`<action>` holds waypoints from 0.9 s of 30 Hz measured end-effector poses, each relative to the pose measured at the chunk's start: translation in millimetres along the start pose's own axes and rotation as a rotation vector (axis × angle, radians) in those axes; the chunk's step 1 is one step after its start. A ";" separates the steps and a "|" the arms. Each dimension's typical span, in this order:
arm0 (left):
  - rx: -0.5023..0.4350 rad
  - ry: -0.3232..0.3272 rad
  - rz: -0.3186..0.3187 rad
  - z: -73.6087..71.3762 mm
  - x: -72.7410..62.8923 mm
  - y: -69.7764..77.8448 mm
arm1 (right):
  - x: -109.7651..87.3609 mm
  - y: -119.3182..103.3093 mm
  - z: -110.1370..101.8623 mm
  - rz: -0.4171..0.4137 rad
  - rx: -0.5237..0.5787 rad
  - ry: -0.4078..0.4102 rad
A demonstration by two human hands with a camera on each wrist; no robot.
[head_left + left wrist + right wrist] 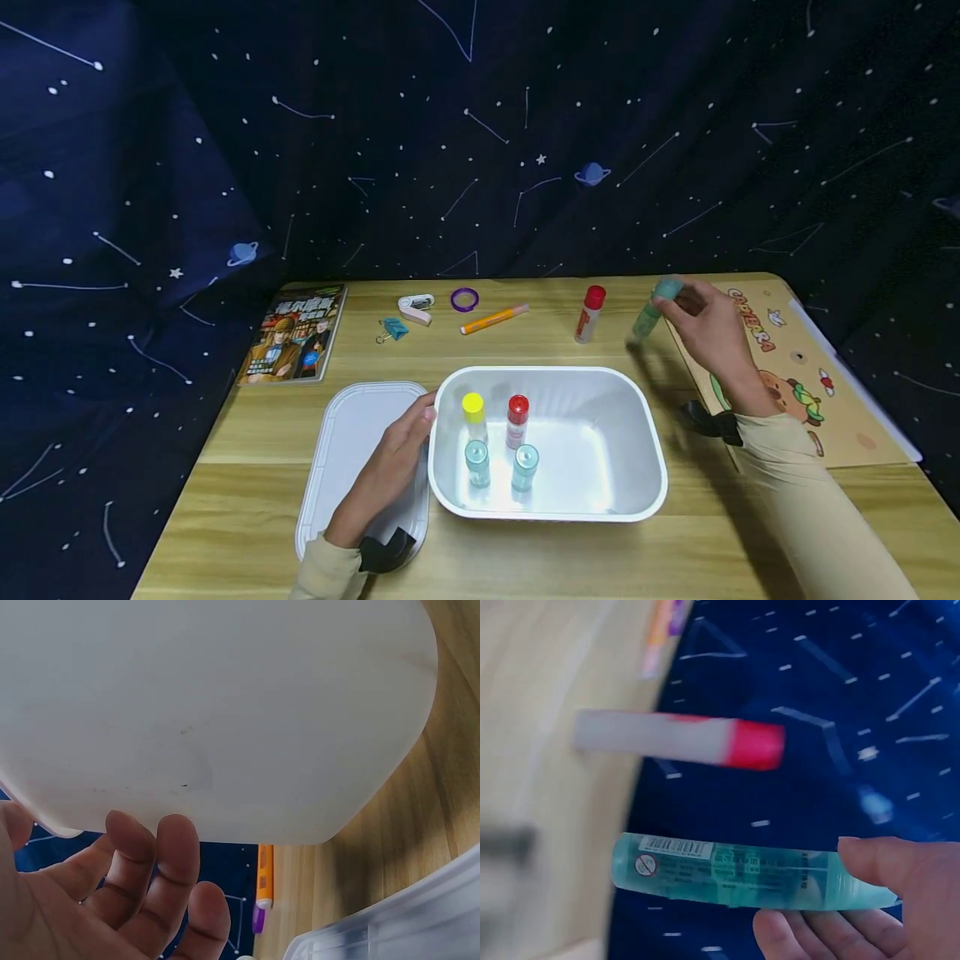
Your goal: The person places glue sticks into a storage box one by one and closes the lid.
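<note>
Right hand (712,329) pinches teal glue stick (651,315) near top, grip closed round it, presumably leaving base free; stick tilts at far side of tabletop (225,517), near red-capped glue stick (589,316). Left hand (393,458), fingers relaxed, touches side of white bin (600,404), likely steadying it.

The white bin (592,450) looks smooth, glossy plastic, the teal tube (727,871) translucent plastic, the tabletop (540,558) grained wood
</note>
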State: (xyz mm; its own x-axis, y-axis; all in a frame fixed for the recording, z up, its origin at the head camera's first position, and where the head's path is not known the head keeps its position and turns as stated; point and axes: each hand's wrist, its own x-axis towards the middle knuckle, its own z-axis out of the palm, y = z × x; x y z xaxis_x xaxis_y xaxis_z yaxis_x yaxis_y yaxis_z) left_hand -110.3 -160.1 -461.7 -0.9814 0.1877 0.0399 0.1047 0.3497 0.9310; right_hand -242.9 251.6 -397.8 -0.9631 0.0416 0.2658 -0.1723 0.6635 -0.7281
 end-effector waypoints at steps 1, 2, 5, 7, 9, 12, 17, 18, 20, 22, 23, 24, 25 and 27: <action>0.001 -0.001 -0.001 -0.1 0.0 -0.3 | -2.1 -7.0 -4.4 -0.015 -0.002 0.009; -0.002 -0.003 -0.002 -0.3 -0.1 -0.4 | -4.5 -14.2 -8.7 -0.027 -0.008 0.017; -0.007 -0.011 -0.005 -0.6 -0.1 -0.9 | -13.5 -36.0 -20.5 -0.047 -0.005 0.037; -0.013 -0.014 -0.007 -0.7 -0.1 -1.2 | -20.9 -49.8 -27.7 -0.068 0.001 0.041; -0.017 -0.018 -0.006 -0.4 0.2 -1.0 | -29.7 -63.8 -34.1 -0.113 0.005 0.039; -0.016 -0.014 -0.001 -0.2 0.7 -0.4 | -43.1 -84.2 -41.3 -0.201 0.028 0.010; -0.011 0.000 0.001 0.0 0.1 0.6 | -64.7 -106.5 -43.9 -0.285 0.066 -0.113; -0.011 0.001 0.001 0.2 0.0 0.5 | -68.3 -109.0 -42.7 -0.289 0.064 -0.144; -0.012 0.002 0.000 0.5 0.0 0.5 | -74.2 -112.9 -39.4 -0.281 0.065 -0.207; -0.012 -0.001 0.003 0.6 0.0 0.3 | -77.9 -114.9 -34.9 -0.271 0.065 -0.268; -0.011 -0.001 0.006 0.7 0.1 0.2 | -79.3 -115.1 -32.2 -0.266 0.066 -0.300; -0.009 0.000 0.009 0.7 0.3 0.2 | -80.3 -114.6 -29.1 -0.259 0.071 -0.333; -0.005 0.001 0.012 0.6 0.4 0.2 | -81.3 -113.5 -26.0 -0.251 0.079 -0.364; -0.001 0.001 0.014 0.5 0.6 0.3 | -83.0 -109.7 -19.5 -0.241 0.092 -0.418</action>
State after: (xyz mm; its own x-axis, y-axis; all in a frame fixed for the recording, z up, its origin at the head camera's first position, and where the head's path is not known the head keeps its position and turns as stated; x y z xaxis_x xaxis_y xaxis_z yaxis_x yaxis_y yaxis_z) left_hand -110.8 -159.4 -461.6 -0.9800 0.1919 0.0528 0.1180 0.3464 0.9306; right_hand -140.0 189.9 -327.7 -0.8911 -0.4205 0.1707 -0.3995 0.5484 -0.7346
